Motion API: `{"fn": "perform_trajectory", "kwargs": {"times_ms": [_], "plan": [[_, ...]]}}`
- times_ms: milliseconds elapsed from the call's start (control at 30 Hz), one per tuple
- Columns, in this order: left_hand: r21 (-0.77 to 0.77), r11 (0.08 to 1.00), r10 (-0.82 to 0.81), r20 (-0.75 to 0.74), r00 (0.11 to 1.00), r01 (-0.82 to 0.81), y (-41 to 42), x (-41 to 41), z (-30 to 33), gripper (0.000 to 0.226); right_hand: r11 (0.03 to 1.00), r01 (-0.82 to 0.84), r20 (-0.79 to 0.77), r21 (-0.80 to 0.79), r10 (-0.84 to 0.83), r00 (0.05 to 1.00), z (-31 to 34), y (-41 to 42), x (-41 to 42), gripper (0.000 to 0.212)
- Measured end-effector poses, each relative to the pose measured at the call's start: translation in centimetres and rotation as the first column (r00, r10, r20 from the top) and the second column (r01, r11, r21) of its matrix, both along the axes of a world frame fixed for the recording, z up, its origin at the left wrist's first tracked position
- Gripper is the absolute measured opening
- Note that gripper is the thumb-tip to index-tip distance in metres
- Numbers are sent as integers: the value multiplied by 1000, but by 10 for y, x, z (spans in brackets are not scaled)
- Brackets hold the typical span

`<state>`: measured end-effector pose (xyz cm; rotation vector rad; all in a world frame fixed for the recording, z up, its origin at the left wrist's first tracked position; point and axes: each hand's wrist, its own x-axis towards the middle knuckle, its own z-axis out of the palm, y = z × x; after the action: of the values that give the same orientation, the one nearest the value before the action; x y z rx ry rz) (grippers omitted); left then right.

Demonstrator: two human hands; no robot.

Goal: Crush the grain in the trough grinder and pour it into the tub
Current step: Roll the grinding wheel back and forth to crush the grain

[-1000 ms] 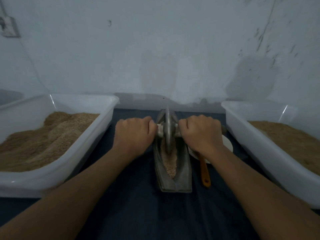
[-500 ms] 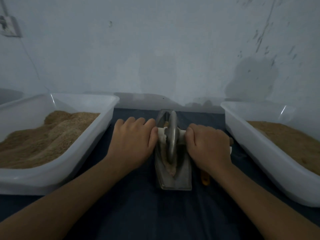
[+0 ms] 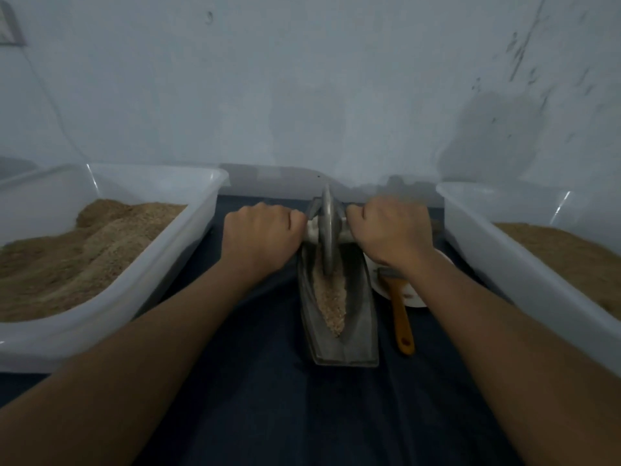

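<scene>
A grey metal trough grinder [image 3: 356, 331] lies lengthwise on the dark cloth in front of me, with pale brown grain [image 3: 331, 297] along its groove. A metal wheel [image 3: 326, 230] stands upright in the far part of the trough on a light cross handle. My left hand [image 3: 260, 235] grips the handle's left end. My right hand [image 3: 391, 233] grips its right end. A white tub [image 3: 174, 257] of brown meal stands at the left. A second white tub [image 3: 497, 264] with brown meal stands at the right.
An orange-handled brush [image 3: 400, 314] lies right of the trough, its head on a white dish [image 3: 416, 297] partly under my right wrist. A pale wall rises just behind the tubs. Dark cloth [image 3: 302, 415] covers the table toward me.
The wheel rolled toward me along the trough half a second ago, and now both hands have pushed it back to the far end, uncovering more grain.
</scene>
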<state>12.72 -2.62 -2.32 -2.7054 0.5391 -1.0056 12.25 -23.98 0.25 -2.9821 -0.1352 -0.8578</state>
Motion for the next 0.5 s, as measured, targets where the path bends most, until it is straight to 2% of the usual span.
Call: {"fn": "perform_trajectory", "kwargs": {"times_ms": [100, 167, 233, 333, 500], "plan": [[-52, 999, 8, 6, 1000, -7, 0, -20, -1, 28, 1000, -8, 80, -13, 9, 997, -10, -1, -17, 54], [-162, 987, 17, 30, 999, -12, -1, -34, 0, 37, 998, -45, 135, -43, 51, 990, -16, -3, -34, 45], [-238, 971, 7, 56, 998, 6, 0, -51, 0, 35, 995, -72, 157, -72, 83, 984, -18, -4, -51, 41], [-254, 965, -36, 88, 995, 57, 7, -73, -4, 28, 993, -120, 192, -21, 122, 974, -17, -3, -74, 41], [-276, 957, -60, 112, 992, 89, 12, -83, -13, 22, 991, -91, 290, -103, 117, 950, -20, 1, -86, 36]]}}
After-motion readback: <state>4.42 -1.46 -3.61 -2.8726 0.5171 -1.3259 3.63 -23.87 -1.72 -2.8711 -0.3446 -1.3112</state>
